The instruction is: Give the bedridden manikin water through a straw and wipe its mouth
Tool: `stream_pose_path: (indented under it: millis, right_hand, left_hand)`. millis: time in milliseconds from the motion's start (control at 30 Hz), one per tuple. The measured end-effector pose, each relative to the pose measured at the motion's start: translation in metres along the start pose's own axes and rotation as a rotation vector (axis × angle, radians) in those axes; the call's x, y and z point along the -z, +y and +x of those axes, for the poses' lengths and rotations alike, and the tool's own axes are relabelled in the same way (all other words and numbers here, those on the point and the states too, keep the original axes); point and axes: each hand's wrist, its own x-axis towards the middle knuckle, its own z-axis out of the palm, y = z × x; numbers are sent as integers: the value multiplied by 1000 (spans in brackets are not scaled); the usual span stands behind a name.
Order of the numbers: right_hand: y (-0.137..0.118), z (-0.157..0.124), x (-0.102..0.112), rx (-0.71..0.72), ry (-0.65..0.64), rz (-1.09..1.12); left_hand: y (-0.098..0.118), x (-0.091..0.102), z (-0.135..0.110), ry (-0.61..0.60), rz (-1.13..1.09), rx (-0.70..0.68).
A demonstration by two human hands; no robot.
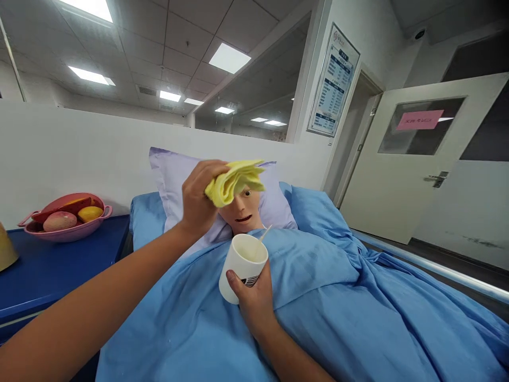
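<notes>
My left fingers (210, 168) pinch a folded yellow cloth (234, 184) before the manikin's head (242, 213), mid-frame; my right fingers (234, 281) hold a white cup (229, 269), lower centre. Probably face-wiping step; next calls for light contact, cup steady.

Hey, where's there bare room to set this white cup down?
The blue tabletop is bare in front of the pink basket, between the yellowish container and the blue bedding. Bedding right of the white cup is open too, but creased. Around the pillow it's crowded: mannequin head, yellow cloth, left hand.
</notes>
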Motion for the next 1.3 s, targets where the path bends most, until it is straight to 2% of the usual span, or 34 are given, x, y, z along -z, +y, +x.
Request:
stream_pose_path:
  millis: [67, 167, 300, 400, 600, 733, 867, 1100, 1300]
  right_hand:
    - [2, -2, 1, 34, -15, -27]
    - [6, -4, 2, 80, -34, -38]
    - [10, -4, 3, 121, -61, -29]
    - [12, -3, 3, 150, -79, -33]
    - [9, -3, 1, 120, -105, 4]
    - [6, -3, -1, 103, -71, 11]
    - [3, -4, -2, 85, -56, 14]
    - [4, -3, -1, 118, -63, -13]
    - [8, -3, 2, 121, -94, -36]
  left_hand:
    - [-3, -17, 10, -22, -1, -75]
    - [-13, -41, 13, -179, 65, -298]
    - [-23, -62, -6, -546, 183, -612]
    - [-24, -65, -31, -706, 296, -681]
    - [-16, -49, -61, -725, 393, -676]
    - [-10, -44, -67, -767, 408, -581]
    - [-10, -43, -71, -779, 395, -562]
    - [-14, -35, -79, -706, 360, -551]
    - [-18, -26, -85, -699, 309, -533]
